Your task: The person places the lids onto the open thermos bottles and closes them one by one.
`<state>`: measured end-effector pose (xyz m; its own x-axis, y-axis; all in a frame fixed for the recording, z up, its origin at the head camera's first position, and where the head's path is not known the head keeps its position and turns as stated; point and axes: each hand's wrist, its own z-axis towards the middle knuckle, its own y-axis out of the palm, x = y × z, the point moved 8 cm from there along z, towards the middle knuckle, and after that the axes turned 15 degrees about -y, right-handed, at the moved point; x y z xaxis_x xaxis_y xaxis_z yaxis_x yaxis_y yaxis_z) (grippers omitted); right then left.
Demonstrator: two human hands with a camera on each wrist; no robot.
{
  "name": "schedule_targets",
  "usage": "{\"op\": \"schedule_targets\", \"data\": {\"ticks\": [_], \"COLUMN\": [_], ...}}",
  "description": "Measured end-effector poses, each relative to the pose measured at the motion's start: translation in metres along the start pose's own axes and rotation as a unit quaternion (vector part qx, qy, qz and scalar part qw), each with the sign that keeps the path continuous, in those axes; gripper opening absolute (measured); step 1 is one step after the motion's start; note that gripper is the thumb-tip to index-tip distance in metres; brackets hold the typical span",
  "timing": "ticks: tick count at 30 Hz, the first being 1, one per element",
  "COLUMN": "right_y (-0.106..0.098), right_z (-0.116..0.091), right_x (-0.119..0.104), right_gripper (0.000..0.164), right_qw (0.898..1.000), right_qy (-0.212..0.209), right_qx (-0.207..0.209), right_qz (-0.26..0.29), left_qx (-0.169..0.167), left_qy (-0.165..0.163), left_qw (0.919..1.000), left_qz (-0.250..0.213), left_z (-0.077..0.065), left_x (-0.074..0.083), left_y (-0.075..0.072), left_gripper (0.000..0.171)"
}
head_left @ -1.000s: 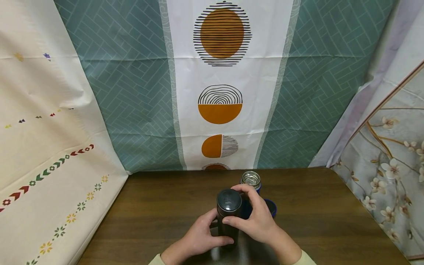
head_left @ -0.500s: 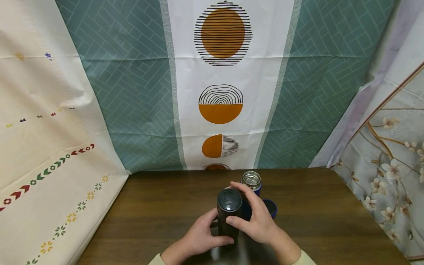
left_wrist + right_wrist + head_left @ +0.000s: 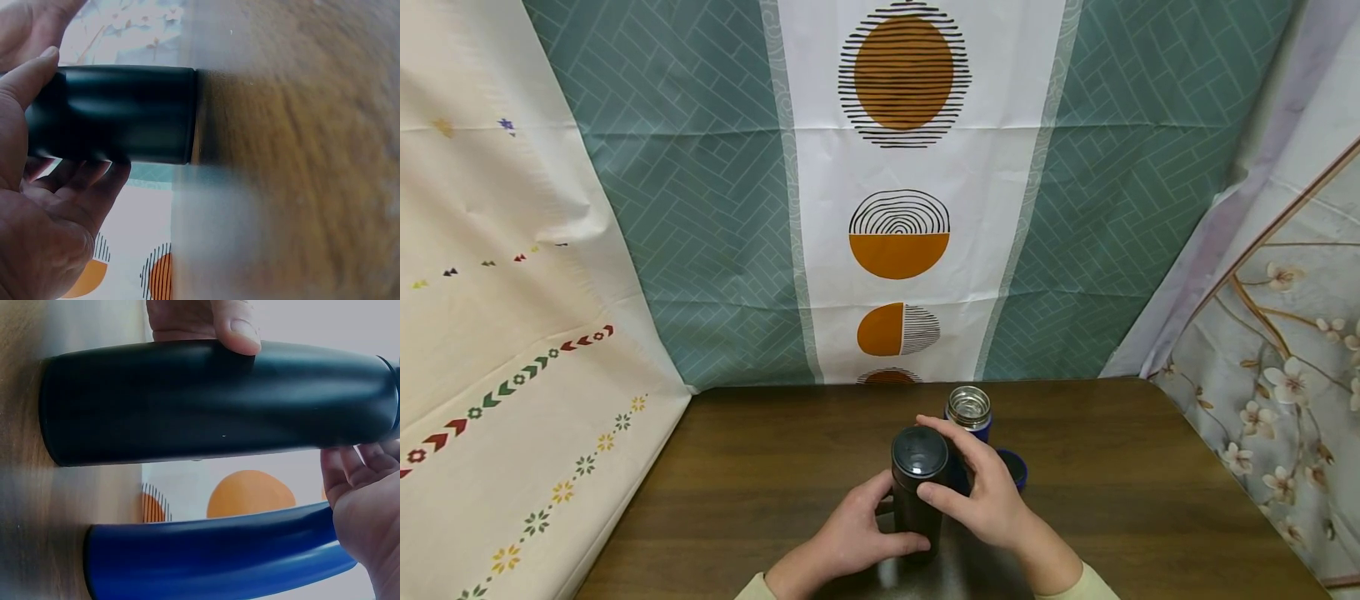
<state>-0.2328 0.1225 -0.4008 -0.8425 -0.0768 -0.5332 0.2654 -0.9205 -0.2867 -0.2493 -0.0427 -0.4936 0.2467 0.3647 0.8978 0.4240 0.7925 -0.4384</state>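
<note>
A black thermos (image 3: pixel 913 508) with a dark round lid (image 3: pixel 920 452) stands upright on the table. My left hand (image 3: pixel 853 533) grips its body from the left, thumb across the front and fingers behind. Around the top, close to the lid's seam, my right hand (image 3: pixel 981 487) curls from the right, thumb in front and fingertips behind. In the left wrist view the thermos base (image 3: pixel 169 115) meets the wood. Behind it a blue thermos (image 3: pixel 212 559) stands lidless, its steel mouth (image 3: pixel 968 407) showing in the head view; my right hand partly hides it.
A blue-rimmed lid with a dark inside (image 3: pixel 1012 469) lies on the brown wooden table (image 3: pixel 760 467), right of the thermoses. Patterned cloths (image 3: pixel 715 208) hang behind the table and at both sides.
My right thumb has slid a little to the right across the front of the black thermos, and the right fingertips have shifted left behind it. The left hand keeps its grip.
</note>
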Motion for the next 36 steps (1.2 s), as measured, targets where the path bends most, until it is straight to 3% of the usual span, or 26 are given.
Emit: {"op": "schedule_targets", "data": {"ticks": [36], "right_y": [-0.0039], "right_z": [-0.0001], "right_x": [-0.0008], "right_gripper": [0.087], "right_qw": [0.994], "right_qy": [0.005], "right_qx": [0.032], "right_qz": [-0.108], "left_qx": [0.003], "left_qy": [0.006], "left_qw": [1.0], "left_qz": [0.003], "left_z": [0.0002], "left_x": [0.0011], "left_y": [-0.0001], "left_gripper": [0.076]}}
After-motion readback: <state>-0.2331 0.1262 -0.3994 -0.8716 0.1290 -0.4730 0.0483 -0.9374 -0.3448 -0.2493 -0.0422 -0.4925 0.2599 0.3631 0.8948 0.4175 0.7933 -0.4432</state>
